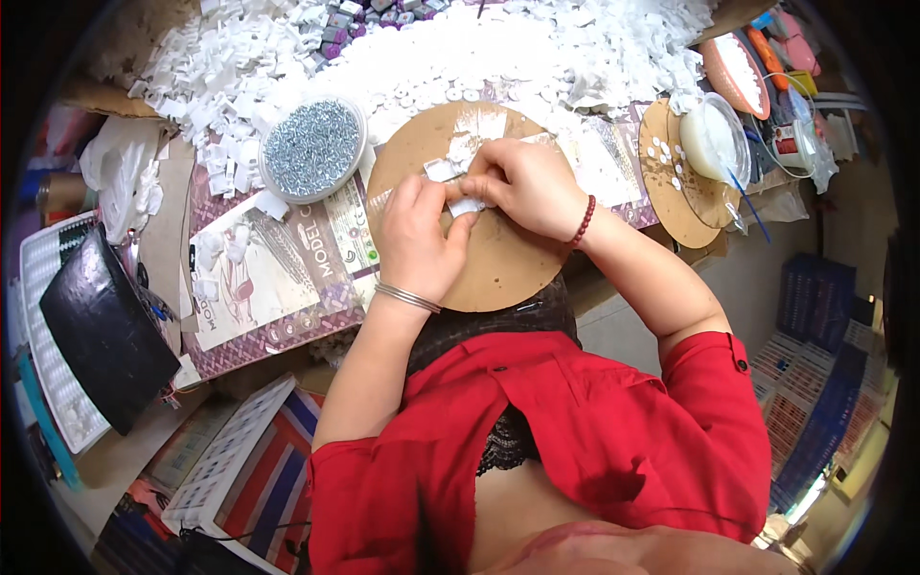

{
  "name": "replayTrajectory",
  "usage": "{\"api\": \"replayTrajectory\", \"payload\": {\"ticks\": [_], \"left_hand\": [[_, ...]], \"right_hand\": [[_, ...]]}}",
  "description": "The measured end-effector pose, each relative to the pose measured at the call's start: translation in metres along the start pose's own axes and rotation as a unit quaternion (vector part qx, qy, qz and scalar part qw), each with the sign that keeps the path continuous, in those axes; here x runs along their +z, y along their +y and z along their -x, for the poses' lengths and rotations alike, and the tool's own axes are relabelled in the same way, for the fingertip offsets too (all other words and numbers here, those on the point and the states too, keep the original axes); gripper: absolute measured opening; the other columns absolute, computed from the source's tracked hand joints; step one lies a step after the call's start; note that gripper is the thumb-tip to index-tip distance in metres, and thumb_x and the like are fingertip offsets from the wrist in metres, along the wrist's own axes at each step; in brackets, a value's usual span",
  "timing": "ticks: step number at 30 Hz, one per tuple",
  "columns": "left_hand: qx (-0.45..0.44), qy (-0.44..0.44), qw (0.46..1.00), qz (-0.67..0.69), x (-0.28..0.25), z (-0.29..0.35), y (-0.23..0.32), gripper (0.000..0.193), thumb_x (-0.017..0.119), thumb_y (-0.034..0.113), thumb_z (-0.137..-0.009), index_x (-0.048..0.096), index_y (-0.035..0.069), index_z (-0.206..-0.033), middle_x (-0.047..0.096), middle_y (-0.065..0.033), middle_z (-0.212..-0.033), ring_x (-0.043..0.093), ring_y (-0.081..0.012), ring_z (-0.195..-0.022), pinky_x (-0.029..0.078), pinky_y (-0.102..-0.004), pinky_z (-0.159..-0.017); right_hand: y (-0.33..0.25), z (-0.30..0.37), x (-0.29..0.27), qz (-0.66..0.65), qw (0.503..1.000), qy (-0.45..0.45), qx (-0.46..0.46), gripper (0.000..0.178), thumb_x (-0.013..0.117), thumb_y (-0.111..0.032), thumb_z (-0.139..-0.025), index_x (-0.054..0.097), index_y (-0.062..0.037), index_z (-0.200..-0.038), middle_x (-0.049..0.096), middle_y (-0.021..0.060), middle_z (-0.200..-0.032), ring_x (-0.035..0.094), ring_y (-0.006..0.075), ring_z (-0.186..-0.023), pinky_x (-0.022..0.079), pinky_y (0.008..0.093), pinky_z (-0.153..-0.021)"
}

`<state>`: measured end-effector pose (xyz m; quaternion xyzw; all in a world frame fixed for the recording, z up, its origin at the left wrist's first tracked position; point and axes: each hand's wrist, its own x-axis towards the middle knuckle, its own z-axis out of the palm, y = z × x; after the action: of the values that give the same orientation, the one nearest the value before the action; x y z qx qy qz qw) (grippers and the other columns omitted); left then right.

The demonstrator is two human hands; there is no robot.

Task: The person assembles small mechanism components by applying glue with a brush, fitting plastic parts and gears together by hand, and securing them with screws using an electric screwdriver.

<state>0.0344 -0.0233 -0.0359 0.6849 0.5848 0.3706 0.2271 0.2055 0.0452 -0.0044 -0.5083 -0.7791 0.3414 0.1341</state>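
Note:
Over a round brown board my two hands meet, fingertips close together. Both are closed on a small white plastic piece, partly hidden by my fingers. My left hand, with silver bangles at the wrist, pinches from the left with thumb and forefinger. From the right comes my right hand, with a red bead bracelet, its thumb and fingers pressed together at the piece. Just beyond my fingertips lie more white plastic pieces on the board. The exact shape of the held piece cannot be made out.
Left of the board stands a round tub of small silvery metal parts. A large heap of white plastic parts covers the back. At right, a tub of white paste with a blue stick rests on round boards. A black curved object sits at left.

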Motion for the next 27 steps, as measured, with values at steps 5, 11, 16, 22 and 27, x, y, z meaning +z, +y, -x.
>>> {"api": "replayTrajectory", "payload": {"ticks": [5,11,16,22,27], "left_hand": [[-0.021,-0.027,0.999,0.023,-0.001,0.004,-0.001,0.025,0.079,0.011,-0.073,0.064,0.006,-0.092,0.058,-0.0130,-0.094,0.059,-0.0353,-0.090,0.048,-0.0442,-0.078],[0.000,-0.039,0.999,0.028,-0.009,0.002,0.002,0.026,0.078,0.011,-0.075,0.065,0.005,-0.097,0.058,-0.0125,-0.095,0.059,-0.0341,-0.090,0.048,-0.0438,-0.079],[0.010,0.028,0.999,0.022,-0.017,-0.014,0.001,0.027,0.073,0.006,-0.081,0.065,0.002,-0.106,0.060,-0.0148,-0.102,0.059,-0.0342,-0.097,0.048,-0.0429,-0.086],[0.042,0.001,0.999,-0.028,-0.014,-0.023,-0.008,0.029,0.072,0.002,-0.080,0.066,0.001,-0.108,0.061,-0.0154,-0.102,0.057,-0.0365,-0.099,0.048,-0.0433,-0.088],[0.016,0.000,1.000,-0.013,-0.017,-0.022,-0.011,0.040,0.075,0.003,-0.079,0.061,0.001,-0.116,0.063,-0.0155,-0.101,0.061,-0.0324,-0.091,0.050,-0.0409,-0.083]], "right_hand": [[0.013,0.014,-0.002,0.008,0.995,0.020,-0.100,0.014,0.072,-0.021,-0.085,0.073,-0.0091,-0.093,0.062,0.0131,-0.092,0.063,0.0341,-0.087,0.052,0.0424,-0.076],[0.008,-0.040,-0.038,-0.003,0.977,-0.042,-0.210,0.014,0.067,-0.015,-0.087,0.073,-0.0088,-0.098,0.066,0.0125,-0.091,0.064,0.0344,-0.087,0.052,0.0443,-0.079],[-0.001,-0.162,-0.043,0.200,0.954,0.159,-0.156,0.025,0.068,-0.026,-0.089,0.070,-0.0053,-0.103,0.067,0.0164,-0.106,0.063,0.0342,-0.098,0.050,0.0422,-0.087],[0.018,-0.217,-0.030,0.279,0.931,0.207,-0.115,0.027,0.065,-0.028,-0.090,0.066,-0.0033,-0.101,0.066,0.0217,-0.102,0.063,0.0382,-0.100,0.050,0.0467,-0.088],[0.007,-0.146,-0.054,0.073,0.981,0.058,-0.173,0.027,0.073,-0.025,-0.090,0.071,-0.0054,-0.109,0.072,0.0084,-0.101,0.067,0.0206,-0.088,0.053,0.0325,-0.078]]}}
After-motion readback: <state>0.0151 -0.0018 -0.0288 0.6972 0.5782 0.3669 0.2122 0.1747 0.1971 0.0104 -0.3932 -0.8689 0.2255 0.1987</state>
